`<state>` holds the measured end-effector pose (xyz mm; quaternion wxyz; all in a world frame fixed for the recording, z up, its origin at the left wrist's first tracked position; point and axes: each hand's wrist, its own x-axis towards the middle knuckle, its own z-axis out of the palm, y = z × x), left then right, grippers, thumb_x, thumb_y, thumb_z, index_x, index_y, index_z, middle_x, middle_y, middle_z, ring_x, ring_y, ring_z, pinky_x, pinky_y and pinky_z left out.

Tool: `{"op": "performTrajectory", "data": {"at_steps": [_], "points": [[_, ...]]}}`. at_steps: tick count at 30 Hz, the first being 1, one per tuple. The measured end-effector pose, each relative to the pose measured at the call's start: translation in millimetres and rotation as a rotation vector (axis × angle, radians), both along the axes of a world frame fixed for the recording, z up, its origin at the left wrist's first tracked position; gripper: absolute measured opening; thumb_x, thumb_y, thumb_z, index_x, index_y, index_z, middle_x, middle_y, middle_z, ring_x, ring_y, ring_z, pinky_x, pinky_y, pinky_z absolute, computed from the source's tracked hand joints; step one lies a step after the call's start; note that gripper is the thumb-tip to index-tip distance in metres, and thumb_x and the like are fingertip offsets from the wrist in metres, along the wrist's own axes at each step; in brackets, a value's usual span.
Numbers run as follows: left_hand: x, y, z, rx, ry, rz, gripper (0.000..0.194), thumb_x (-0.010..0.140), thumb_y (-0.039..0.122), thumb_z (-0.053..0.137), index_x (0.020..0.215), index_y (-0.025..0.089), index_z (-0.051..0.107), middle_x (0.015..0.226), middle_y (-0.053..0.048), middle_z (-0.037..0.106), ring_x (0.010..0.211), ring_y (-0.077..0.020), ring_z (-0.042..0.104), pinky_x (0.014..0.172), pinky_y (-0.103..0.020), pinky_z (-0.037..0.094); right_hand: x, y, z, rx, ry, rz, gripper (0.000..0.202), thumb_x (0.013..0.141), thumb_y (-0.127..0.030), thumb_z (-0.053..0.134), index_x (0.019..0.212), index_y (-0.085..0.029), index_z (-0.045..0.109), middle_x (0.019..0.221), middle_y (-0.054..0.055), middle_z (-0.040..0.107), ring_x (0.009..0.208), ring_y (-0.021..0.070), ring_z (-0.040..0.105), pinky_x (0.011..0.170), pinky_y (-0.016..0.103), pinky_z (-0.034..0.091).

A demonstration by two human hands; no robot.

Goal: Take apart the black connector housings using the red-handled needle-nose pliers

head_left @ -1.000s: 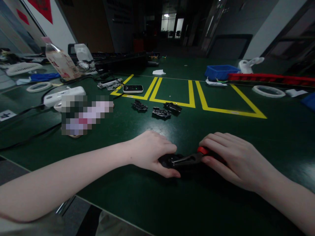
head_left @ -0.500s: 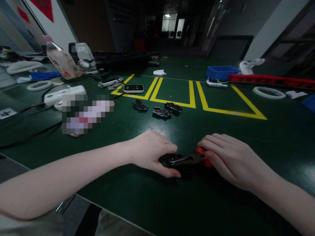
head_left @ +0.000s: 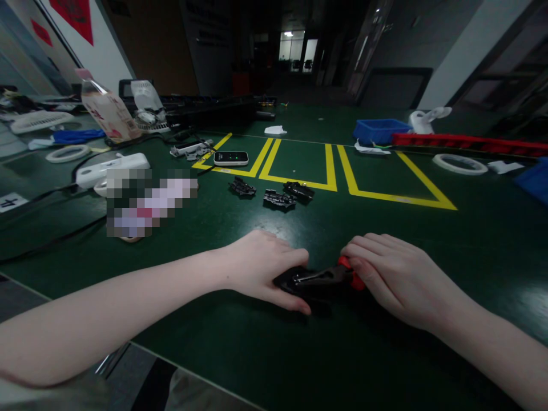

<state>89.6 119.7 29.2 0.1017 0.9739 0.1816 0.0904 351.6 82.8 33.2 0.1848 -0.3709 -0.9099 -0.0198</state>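
Low over the front of the green table, my right hand point(head_left: 391, 277) is closed around the red handles of a pair of dark-jawed pliers point(head_left: 327, 277). The pliers' jaws point left, towards a small black part point(head_left: 286, 278) in my left hand point(head_left: 261, 265). Thumb and fingers of that hand close around the part, hiding much of it. The pliers' tips meet the part, but the exact grip is too dark to make out. Beyond my hands lie three black moulded pieces: one piece point(head_left: 242, 186) on the left, another point(head_left: 279, 199) in the middle, a third point(head_left: 298, 191) behind it.
Yellow tape outlines point(head_left: 299, 184) mark the table behind the pieces. A white-edged device point(head_left: 231, 158), a blurred-out phone point(head_left: 128, 238), a power strip point(head_left: 113, 168) and a bottle point(head_left: 109, 108) stand left. To the right are a blue bin point(head_left: 379, 132), a red strip point(head_left: 466, 142) and a tape roll point(head_left: 460, 164).
The view has shifted slightly, so the background sits a little lower and the right side further left. Both hands keep their hold, with the pliers tilted a little differently.
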Motion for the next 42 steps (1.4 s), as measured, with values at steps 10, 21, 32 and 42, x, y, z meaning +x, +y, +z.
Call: {"op": "performTrajectory", "data": {"at_steps": [10, 21, 32, 42], "points": [[2.8, -1.2, -2.9, 0.076, 0.037, 0.020, 0.053, 0.090, 0.072, 0.049, 0.090, 0.020, 0.053, 0.072, 0.001, 0.064, 0.062, -0.0159, 0.060, 0.052, -0.027, 0.030, 1.0, -2.2, -0.2, 0.097, -0.016, -0.029, 0.037, 0.105, -0.029, 0.032, 0.087, -0.019, 0.063, 0.087, 0.007, 0.066, 0.073, 0.0184, 0.059, 0.063, 0.033, 0.043], [0.5, 2.5, -5.4, 0.012, -0.035, 0.025, 0.054, 0.090, 0.073, 0.049, 0.082, 0.020, 0.053, 0.064, 0.003, 0.059, 0.055, -0.0124, 0.052, 0.052, -0.026, 0.028, 7.8, 1.9, 0.6, 0.198, 0.009, -0.007, 0.033, 0.103, -0.026, 0.039, 0.087, -0.018, 0.066, 0.086, 0.008, 0.064, 0.073, 0.0185, 0.058, 0.059, 0.032, 0.044], [0.7, 2.5, -4.9, -0.040, -0.079, 0.056, 0.053, 0.085, 0.073, 0.056, 0.079, 0.020, 0.053, 0.060, 0.005, 0.054, 0.054, -0.0118, 0.051, 0.051, -0.026, 0.028, 6.9, -5.9, -0.2, 0.029, 0.128, -0.097, 0.035, 0.105, -0.030, 0.035, 0.092, -0.017, 0.065, 0.092, 0.011, 0.064, 0.080, 0.0209, 0.059, 0.066, 0.036, 0.047], [0.5, 1.2, -5.7, 0.006, -0.098, 0.034, 0.052, 0.084, 0.072, 0.058, 0.079, 0.020, 0.053, 0.059, 0.005, 0.054, 0.054, -0.0119, 0.052, 0.051, -0.025, 0.028, 5.2, -4.5, -2.3, 0.126, 0.132, 0.011, 0.024, 0.102, -0.027, 0.042, 0.095, -0.020, 0.064, 0.090, 0.009, 0.066, 0.078, 0.0218, 0.063, 0.061, 0.035, 0.050]]}}
